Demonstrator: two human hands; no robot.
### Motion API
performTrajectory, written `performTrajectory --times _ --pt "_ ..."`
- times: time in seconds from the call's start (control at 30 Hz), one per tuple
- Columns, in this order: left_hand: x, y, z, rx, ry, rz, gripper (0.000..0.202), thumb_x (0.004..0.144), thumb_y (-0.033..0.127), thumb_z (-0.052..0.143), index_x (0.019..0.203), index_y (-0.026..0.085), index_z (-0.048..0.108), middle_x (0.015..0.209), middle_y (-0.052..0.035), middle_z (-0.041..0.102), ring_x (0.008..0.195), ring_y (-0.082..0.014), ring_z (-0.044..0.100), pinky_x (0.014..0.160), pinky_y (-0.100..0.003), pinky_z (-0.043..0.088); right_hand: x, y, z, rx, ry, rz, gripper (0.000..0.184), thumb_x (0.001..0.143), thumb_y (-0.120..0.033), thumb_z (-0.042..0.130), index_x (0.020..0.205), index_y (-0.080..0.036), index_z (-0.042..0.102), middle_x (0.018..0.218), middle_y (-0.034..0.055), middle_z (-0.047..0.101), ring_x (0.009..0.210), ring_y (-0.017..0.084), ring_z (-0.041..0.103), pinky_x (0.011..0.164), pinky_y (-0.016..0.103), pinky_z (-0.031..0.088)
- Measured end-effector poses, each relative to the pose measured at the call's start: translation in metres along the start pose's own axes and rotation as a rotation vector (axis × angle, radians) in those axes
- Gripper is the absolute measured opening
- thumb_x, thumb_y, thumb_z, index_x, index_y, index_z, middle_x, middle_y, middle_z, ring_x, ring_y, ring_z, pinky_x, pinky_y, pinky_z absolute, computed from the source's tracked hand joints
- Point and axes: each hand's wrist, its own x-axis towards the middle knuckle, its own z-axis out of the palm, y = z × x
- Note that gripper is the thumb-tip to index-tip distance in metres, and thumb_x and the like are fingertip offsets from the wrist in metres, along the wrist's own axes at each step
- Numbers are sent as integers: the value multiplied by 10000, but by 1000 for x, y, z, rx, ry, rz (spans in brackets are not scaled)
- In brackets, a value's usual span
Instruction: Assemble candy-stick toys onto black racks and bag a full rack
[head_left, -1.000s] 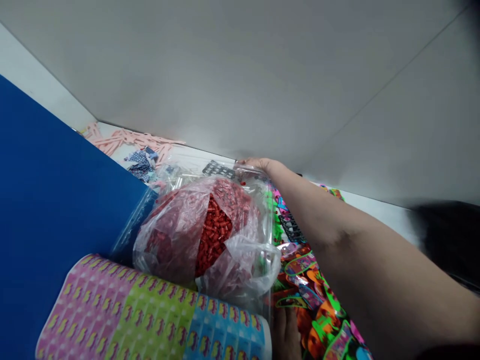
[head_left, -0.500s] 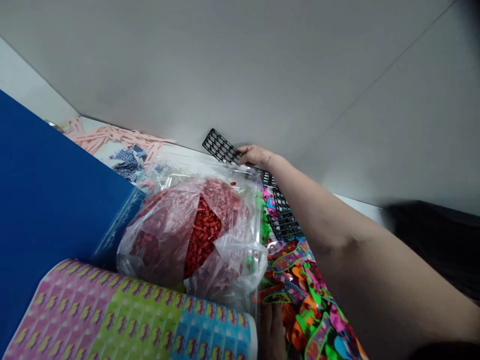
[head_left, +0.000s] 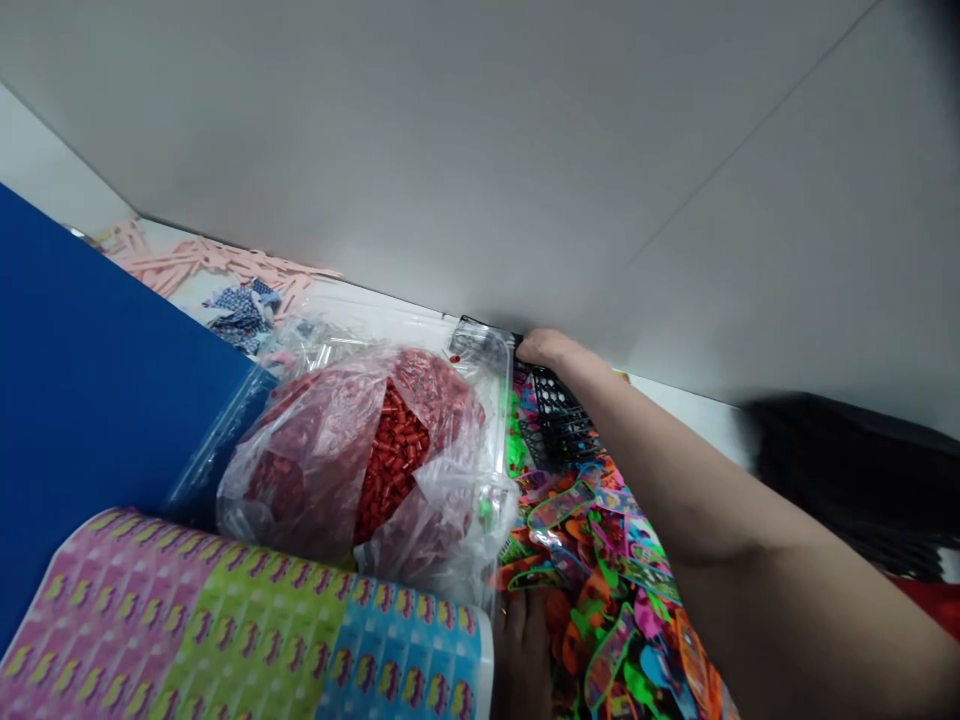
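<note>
My right hand (head_left: pixel 541 347) reaches to the back by the grey wall. Its fingers are closed on a black plastic grid (head_left: pixel 480 335), which lies low behind the rim of a clear plastic container (head_left: pixel 504 400). More black grids (head_left: pixel 559 415) are piled just below that wrist. In deep shadow at the bottom, my left hand (head_left: pixel 521 640) has its fingers stretched out between a printed label sheet (head_left: pixel 300 620) and a heap of colourful plastic pieces (head_left: pixel 600 580). Part of it is out of the frame. A bag of small red plastic parts (head_left: pixel 397 450) sits in the clear container.
A blue panel (head_left: pixel 97 380) stands on the left. Pale pink strips (head_left: pixel 217 260) and a patterned blue scrap (head_left: pixel 244 310) lie at the back left. The grey wall (head_left: pixel 450 150) closes off the back. Something black (head_left: pixel 847 470) is on the right.
My right hand has moved down and slightly right, lowering the black grid from above the container's rim to behind it. The view has shifted a little, and the left hand stays near the label sheet.
</note>
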Motion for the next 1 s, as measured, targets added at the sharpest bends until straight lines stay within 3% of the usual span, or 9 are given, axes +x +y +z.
performTrajectory --times 0.1,0.23,0.33,0.47,0.63,0.73,0.87,1.0 --pt "2 -2 -4 -13 -1 34 387 801 168 631 1180 225 685 1103 -56 700 958 -229 626 799 -329 543 -2 20 0 -105 -43 129 326 765 -314 638 1041 -164 727 1117 189 683 1065 340 627 868 445 502" --pt "5 -1 -5 -38 72 47 330 835 174 594 1146 214 696 1094 -54 702 973 -210 620 823 -308 523 -5 36 -2 -137 -37 46 431 708 -259 644 1127 -169 688 1082 155 698 999 298 648 780 350 518" --pt "5 1 -4 -74 149 17 306 864 162 548 1128 193 701 1096 -71 699 1004 -216 613 870 -324 501 -6 41 -2 -111 -75 62 555 606 -183 694 1160 -171 663 1058 143 700 961 299 652 753 342 515" --pt "4 0 -5 -73 91 35 346 883 156 526 1200 187 661 1142 -74 686 1032 -213 605 913 -336 476 -15 46 0 -56 -70 60 459 617 -197 694 1075 -180 683 1005 105 709 913 253 654 733 290 499" --pt "2 -5 -4 -64 53 77 370 896 158 492 1236 193 633 1170 -71 676 1057 -201 599 917 -322 471 -45 59 -8 72 125 -24 607 678 -187 638 1280 -200 560 1119 103 688 991 242 633 775 261 481" --pt "2 -6 -3 -81 31 58 388 894 129 464 1240 193 629 1180 -82 674 1066 -210 602 916 -334 479 -63 80 -25 208 241 -2 582 687 -124 562 1262 -211 584 1092 77 700 994 226 630 781 252 476" --pt "3 -7 -2 -36 -7 67 396 902 146 462 1262 207 615 1172 -76 678 1038 -208 616 892 -335 501 -89 116 -41 354 104 134 456 657 -114 540 1091 -164 668 889 61 712 802 198 636 632 238 463" --pt "5 -10 -1 23 -37 113 393 910 150 464 1276 199 598 1214 -77 661 1045 -206 618 890 -332 501 -116 142 -22 300 -28 172 404 601 -110 563 981 -160 691 815 44 702 765 198 625 629 248 468"
